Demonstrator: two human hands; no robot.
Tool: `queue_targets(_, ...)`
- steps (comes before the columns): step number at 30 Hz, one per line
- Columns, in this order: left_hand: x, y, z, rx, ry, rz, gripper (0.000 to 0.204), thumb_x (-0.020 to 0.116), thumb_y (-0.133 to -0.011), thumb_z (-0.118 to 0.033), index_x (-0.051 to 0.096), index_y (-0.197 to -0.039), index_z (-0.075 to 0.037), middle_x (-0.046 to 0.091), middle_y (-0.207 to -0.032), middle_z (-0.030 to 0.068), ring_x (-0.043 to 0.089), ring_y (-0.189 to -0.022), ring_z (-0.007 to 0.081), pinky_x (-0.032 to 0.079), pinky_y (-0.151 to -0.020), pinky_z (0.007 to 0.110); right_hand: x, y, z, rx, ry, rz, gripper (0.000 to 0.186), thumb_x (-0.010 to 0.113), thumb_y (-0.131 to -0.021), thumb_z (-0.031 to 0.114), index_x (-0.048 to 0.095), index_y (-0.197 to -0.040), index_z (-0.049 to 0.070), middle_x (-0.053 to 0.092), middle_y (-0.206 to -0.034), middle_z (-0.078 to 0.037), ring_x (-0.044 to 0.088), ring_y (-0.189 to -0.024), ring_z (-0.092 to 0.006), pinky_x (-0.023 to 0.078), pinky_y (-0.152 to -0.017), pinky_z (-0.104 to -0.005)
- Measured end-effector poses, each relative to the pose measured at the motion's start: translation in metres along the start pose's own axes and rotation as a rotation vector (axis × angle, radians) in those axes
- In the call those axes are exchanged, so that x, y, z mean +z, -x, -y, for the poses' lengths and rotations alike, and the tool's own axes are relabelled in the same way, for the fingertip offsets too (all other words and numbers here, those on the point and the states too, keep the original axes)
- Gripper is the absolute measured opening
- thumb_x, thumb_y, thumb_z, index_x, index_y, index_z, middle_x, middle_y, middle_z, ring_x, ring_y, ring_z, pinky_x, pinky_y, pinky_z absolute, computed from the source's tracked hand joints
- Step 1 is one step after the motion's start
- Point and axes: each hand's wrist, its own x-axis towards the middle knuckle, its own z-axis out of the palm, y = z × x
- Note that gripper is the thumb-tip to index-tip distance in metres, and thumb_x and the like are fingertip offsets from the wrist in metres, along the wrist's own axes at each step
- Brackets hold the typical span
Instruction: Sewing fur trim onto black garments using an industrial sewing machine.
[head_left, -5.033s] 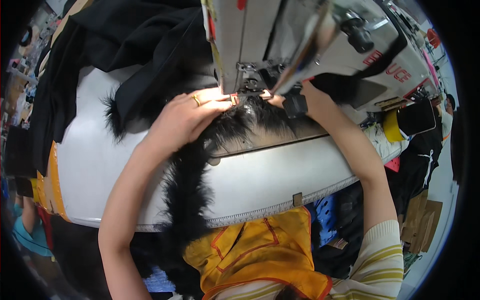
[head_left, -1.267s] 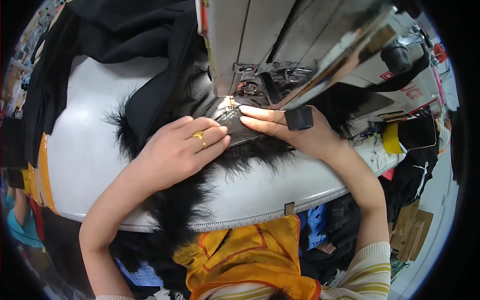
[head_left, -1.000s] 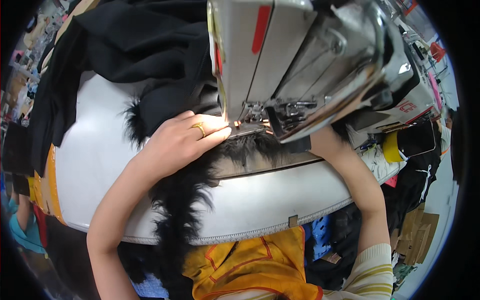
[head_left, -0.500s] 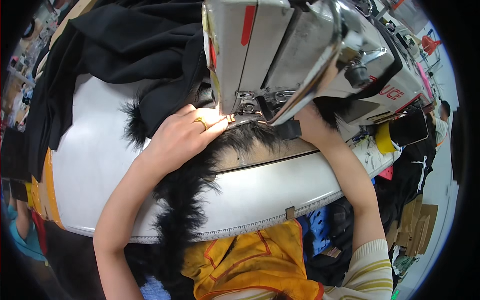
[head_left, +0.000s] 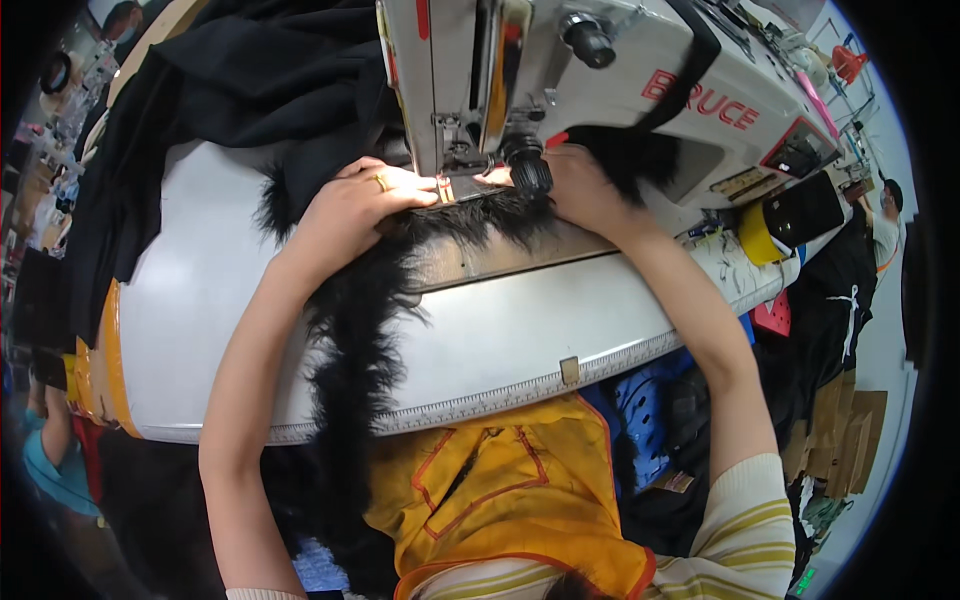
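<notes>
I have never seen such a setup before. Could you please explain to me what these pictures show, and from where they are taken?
All pictures come from one fisheye camera on the person's head, looking down, so straight edges look bent. There is no robot, only two bare hands at a sewing machine. On the white table lie black cloth and black fur trim, which hangs over the near edge. The left hand, wearing a ring, has its fingertips on the material near the needle area. The right hand is partly hidden behind a knob, so I cannot tell whether it grips anything.
</notes>
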Motion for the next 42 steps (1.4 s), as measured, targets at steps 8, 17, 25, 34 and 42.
queue_targets(8,0.012,0.01,-0.038,0.112,-0.144,-0.023,0.018,0.057,-0.075,-0.005,0.062,-0.092,-0.008,0.065,-0.102,0.0019,0.061,-0.098,0.0169,0.041,-0.1,0.038,-0.027,0.016,0.049,-0.151,0.206,0.11,0.057,0.066,-0.067,0.012,0.054,-0.123,0.014,0.054,-0.127,-0.002,0.055,-0.105,-0.0248,0.047,-0.089,-0.0354)
queue_targets(17,-0.005,0.015,-0.017,0.074,-0.222,0.023,0.017,0.059,-0.076,-0.011,0.061,-0.093,-0.011,0.063,-0.097,-0.002,0.061,-0.093,0.0116,0.041,-0.098,0.044,-0.017,0.014,0.065,0.049,0.015,0.362,0.065,0.056,-0.07,0.001,0.046,-0.133,0.017,0.049,-0.134,-0.005,0.064,-0.089,-0.0265,0.054,-0.073,-0.0344)
queue_targets(25,0.003,0.005,-0.006,0.269,-0.21,-0.046,0.022,0.058,-0.076,-0.01,0.062,-0.097,-0.009,0.062,-0.105,0.0009,0.057,-0.103,0.0152,0.042,-0.099,0.044,-0.007,0.009,0.045,0.107,0.19,0.231,0.037,0.053,-0.079,0.008,0.057,-0.114,0.018,0.053,-0.125,-0.004,0.064,-0.061,-0.0206,0.051,-0.056,-0.0334)
queue_targets(34,0.006,0.006,-0.008,0.057,-0.298,0.009,0.026,0.056,-0.077,-0.011,0.063,-0.102,-0.013,0.064,-0.102,-0.0009,0.06,-0.096,0.0136,0.041,-0.099,0.033,-0.013,0.007,0.031,0.191,0.224,0.24,0.031,0.055,-0.075,0.008,0.058,-0.106,0.014,0.056,-0.111,-0.004,0.066,-0.071,-0.0211,0.052,-0.06,-0.0309)
queue_targets(42,0.006,0.003,-0.008,0.074,-0.249,-0.011,0.027,0.055,-0.077,-0.01,0.063,-0.103,-0.012,0.064,-0.101,0.0004,0.059,-0.098,0.0147,0.042,-0.098,0.033,-0.016,0.003,0.033,0.156,0.187,0.146,0.03,0.053,-0.077,0.009,0.061,-0.105,0.015,0.059,-0.104,-0.001,0.066,-0.074,-0.0193,0.052,-0.062,-0.0303)
